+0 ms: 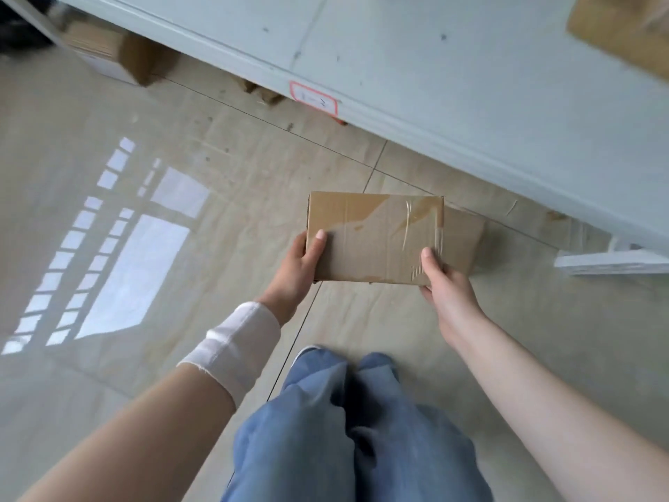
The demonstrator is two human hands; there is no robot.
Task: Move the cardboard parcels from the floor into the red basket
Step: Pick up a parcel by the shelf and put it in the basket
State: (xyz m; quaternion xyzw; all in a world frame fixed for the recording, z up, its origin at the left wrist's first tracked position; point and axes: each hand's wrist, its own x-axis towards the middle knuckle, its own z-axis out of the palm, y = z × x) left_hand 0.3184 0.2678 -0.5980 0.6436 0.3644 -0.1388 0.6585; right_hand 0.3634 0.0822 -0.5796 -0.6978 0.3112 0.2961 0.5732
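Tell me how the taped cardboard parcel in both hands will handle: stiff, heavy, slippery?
Probably stiff: the parcel shows flat faces and straight edges under the left hand and right hand. Likely light, since thumbs and fingers at its near corners carry it. The glossy tape may be slick.

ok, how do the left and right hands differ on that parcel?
Left hand grips the left edge of the cardboard parcel; right hand grips its near right corner. Left wrist wears a white cuff; right forearm is bare. Shared: both hold it thumb on top.
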